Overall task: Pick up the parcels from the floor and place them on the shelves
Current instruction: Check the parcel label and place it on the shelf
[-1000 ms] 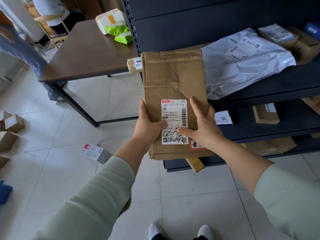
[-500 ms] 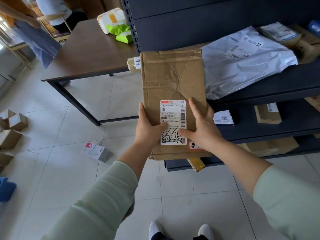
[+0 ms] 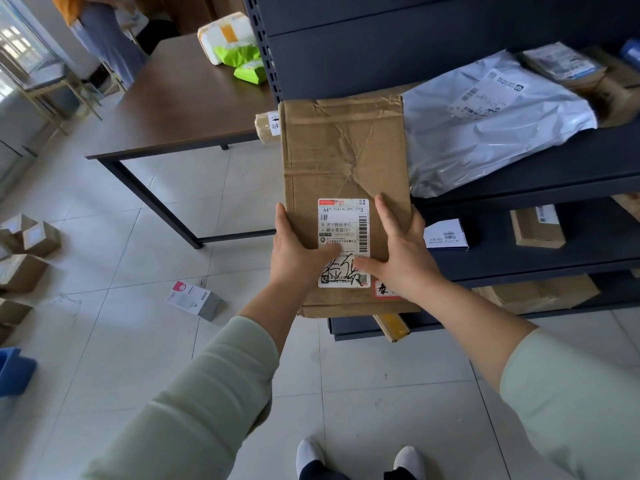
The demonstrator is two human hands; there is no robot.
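A flat brown cardboard parcel with a white shipping label lies lengthwise, its far end over the left end of the dark shelf and its near end sticking out past the edge. My left hand grips its near left edge, thumb on the label. My right hand grips the near right edge, thumb also on the label. A grey plastic mailer lies on the same shelf, right beside the parcel.
Small boxes and a white box sit on the lower shelf. A white-and-red box and several brown boxes lie on the tiled floor to the left. A brown table with packages stands behind. A person stands at far left.
The parcel and both hands have barely shifted, edging slightly toward the shelf. The person in the background has moved along the far left.
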